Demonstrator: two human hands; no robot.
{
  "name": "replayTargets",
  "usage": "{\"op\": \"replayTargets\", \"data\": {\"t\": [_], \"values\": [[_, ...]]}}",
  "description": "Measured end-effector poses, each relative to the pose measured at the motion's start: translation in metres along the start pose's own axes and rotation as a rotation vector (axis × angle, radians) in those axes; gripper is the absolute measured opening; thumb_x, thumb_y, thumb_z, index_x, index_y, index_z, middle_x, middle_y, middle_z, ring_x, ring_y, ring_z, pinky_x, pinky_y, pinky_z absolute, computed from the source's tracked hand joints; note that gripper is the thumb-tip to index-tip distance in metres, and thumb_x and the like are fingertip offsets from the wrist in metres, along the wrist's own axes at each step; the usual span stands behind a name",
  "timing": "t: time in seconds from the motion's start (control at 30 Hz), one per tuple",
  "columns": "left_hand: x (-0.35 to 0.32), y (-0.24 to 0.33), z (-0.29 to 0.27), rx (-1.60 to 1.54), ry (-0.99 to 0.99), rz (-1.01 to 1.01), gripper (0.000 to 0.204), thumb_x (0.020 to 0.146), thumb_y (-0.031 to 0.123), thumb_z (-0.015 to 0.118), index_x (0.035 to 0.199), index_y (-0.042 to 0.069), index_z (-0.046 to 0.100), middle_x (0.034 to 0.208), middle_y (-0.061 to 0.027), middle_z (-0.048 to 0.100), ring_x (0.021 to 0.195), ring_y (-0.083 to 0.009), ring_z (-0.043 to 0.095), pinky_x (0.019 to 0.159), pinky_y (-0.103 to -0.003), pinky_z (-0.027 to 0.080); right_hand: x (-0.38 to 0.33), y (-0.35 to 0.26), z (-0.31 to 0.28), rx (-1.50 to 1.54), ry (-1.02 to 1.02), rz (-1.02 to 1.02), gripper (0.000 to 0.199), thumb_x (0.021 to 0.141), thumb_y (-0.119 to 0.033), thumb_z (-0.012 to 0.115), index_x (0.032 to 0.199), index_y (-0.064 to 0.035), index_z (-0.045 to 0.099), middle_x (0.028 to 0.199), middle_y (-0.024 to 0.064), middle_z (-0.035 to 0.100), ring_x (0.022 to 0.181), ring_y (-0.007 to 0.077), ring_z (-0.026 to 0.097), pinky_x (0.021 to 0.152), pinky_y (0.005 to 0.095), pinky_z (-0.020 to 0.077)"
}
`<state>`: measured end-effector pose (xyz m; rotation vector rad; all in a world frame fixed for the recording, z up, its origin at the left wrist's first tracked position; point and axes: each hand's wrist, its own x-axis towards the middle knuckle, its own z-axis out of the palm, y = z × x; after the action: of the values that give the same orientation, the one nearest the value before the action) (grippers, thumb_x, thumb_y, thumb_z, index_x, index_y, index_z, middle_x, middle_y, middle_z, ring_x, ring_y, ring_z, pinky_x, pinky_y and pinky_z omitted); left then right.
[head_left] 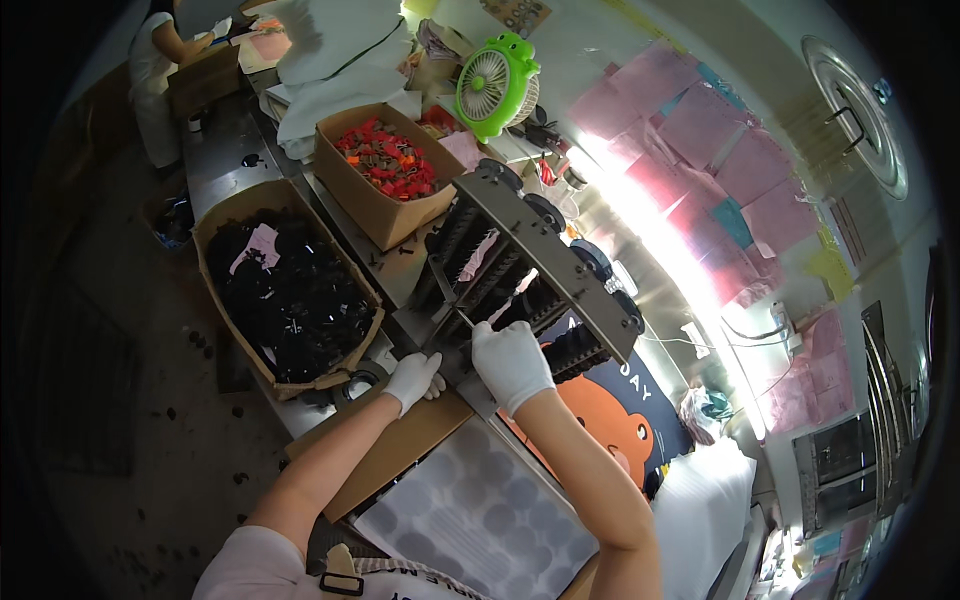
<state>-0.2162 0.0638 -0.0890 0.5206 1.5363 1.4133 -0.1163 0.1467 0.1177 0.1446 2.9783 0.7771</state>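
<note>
A dark metal rack [545,255] with rows of black parts and round black wheels along its top plate stands in front of me. My right hand [512,366], in a white glove, is closed in a fist at the rack's near side. A thin metal rod [464,317] sticks out past its thumb, toward the rack's frame. Lower and to the left, my left hand [412,383], also gloved, rests by the rack's base with its fingers curled. What those fingers hold, if anything, is hidden.
A carton of black parts [290,290] stands at left; behind it a carton of red and brown pieces [385,165]. A green fan [495,85] stands at the back. Patterned sheet material [470,510] lies nearest me, beside a bear-print mat [610,410]. Another person [155,75] works far left.
</note>
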Motion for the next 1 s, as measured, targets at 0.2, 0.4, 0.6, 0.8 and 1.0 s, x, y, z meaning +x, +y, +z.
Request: {"op": "replayTargets", "data": {"t": [0.2,0.4,0.6,0.8,1.0], "values": [[0.005,0.086,0.026,0.386,0.242,0.677,0.036,0.097,0.032,0.052,0.096,-0.002,0.060,0.078,-0.0265,0.063,0.077,-0.0398,0.065,0.069,-0.047,0.049,-0.069,0.070,-0.009,0.136,0.050,0.393,0.013,0.077,-0.010,0.061,0.086,-0.0068,0.052,0.053,0.0094,0.060,0.052,0.0276,0.063,0.055,0.0375,0.0486],[0.010,0.161,0.102,0.656,-0.046,0.745,0.057,0.083,0.033,0.068,0.130,0.007,0.052,0.095,-0.0224,0.068,0.088,-0.0371,0.067,0.076,-0.045,0.054,-0.145,0.130,0.031,0.518,-0.092,1.041,0.024,0.076,-0.020,0.063,0.092,-0.0030,0.059,0.082,0.0187,0.068,0.079,0.0356,0.067,0.073,0.0436,0.0528],[0.063,0.129,0.143,0.872,-0.106,0.773,0.037,0.086,0.018,0.059,0.121,0.008,0.059,0.087,-0.0224,0.068,0.084,-0.0385,0.067,0.074,-0.046,0.054,-0.177,0.133,0.114,0.836,-0.215,1.131,0.036,0.077,-0.028,0.062,0.101,-0.0022,0.065,0.102,0.0187,0.069,0.098,0.0324,0.066,0.088,0.0390,0.0515],[0.055,0.130,0.141,0.963,-0.093,0.694,0.038,0.088,0.015,0.057,0.125,0.006,0.057,0.098,-0.0228,0.069,0.091,-0.0362,0.068,0.080,-0.043,0.054,-0.243,0.133,0.116,0.815,0.135,0.952,0.035,0.092,-0.032,0.061,0.111,-0.0019,0.062,0.103,0.0173,0.067,0.101,0.0321,0.064,0.090,0.0374,0.0494],[0.070,0.126,0.140,1.081,-0.056,0.824,0.042,0.089,0.016,0.058,0.130,0.009,0.055,0.092,-0.0235,0.069,0.082,-0.0381,0.068,0.075,-0.046,0.053,-0.358,0.045,0.156,1.714,0.259,1.688,0.027,0.101,-0.030,0.047,0.093,-0.0042,0.054,0.072,0.0030,0.054,0.059,0.0140,0.055,0.054,0.0305,0.0487]]}}
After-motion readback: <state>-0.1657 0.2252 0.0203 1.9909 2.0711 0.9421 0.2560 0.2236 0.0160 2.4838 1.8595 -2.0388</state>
